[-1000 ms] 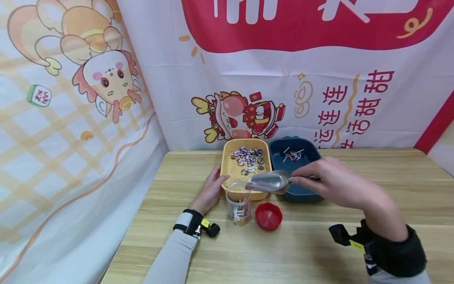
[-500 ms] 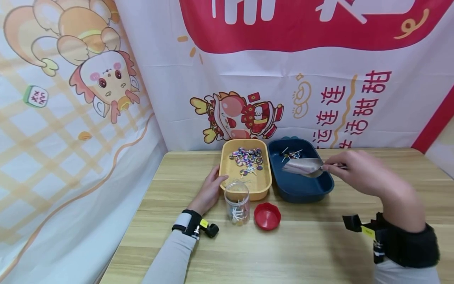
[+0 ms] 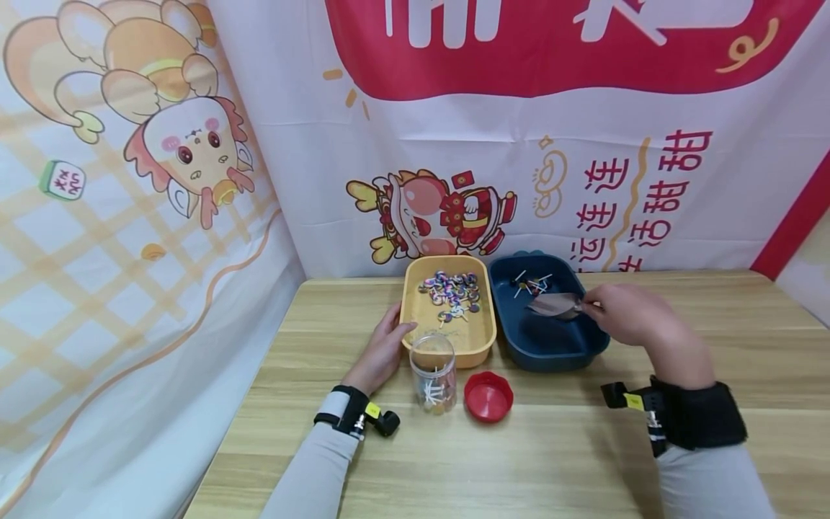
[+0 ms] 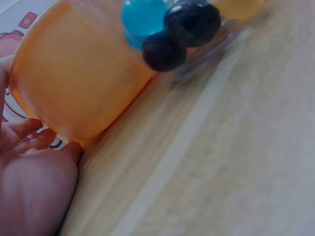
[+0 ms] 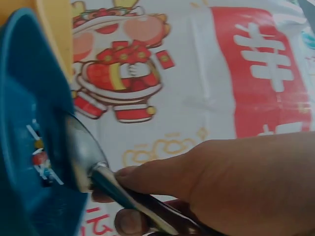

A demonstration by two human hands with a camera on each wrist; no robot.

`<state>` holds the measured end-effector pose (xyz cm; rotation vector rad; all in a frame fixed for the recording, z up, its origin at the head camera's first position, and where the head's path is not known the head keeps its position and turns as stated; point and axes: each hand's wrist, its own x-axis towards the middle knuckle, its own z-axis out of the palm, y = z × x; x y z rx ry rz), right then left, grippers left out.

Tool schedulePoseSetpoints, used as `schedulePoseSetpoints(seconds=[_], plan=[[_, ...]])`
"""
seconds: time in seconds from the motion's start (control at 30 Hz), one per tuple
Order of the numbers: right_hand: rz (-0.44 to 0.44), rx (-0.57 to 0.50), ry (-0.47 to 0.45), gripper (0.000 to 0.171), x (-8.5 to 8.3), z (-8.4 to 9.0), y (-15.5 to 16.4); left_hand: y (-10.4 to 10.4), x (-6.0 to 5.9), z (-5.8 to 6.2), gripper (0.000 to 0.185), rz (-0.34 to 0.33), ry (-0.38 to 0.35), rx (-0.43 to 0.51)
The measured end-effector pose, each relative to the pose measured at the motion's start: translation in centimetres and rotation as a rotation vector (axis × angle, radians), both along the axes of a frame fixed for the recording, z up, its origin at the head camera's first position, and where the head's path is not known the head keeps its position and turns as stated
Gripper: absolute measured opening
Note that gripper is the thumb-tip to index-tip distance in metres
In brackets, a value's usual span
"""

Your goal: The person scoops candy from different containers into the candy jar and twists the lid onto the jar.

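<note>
white banner point(image 3: 519, 144), red characters 连连, 甜甜

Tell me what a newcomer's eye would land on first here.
First the big red and white cartoon banner behind the wooden table. Then the two tubs side by side at the table's back: the yellow tub with a heap of colourful lollipops, and the blue tub, into which the right hand dips a metal scoop. The left hand rests against the yellow tub, beside a clear jar and red lid.

Wooden table point(image 3: 551, 461) against cartoon-printed cloth backdrop point(image 3: 454, 144)
</note>
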<state>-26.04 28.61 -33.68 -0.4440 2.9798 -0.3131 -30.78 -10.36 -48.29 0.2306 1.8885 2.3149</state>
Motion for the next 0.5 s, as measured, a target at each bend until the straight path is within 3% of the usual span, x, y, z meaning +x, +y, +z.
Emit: schedulePoseSetpoints(seconds=[0.5], plan=[[0.006, -0.017, 0.061, 0.024, -3.2, -4.7, -2.2, 0.0, 0.1, 0.0, 0.067, -0.013, 0.002, 0.009]])
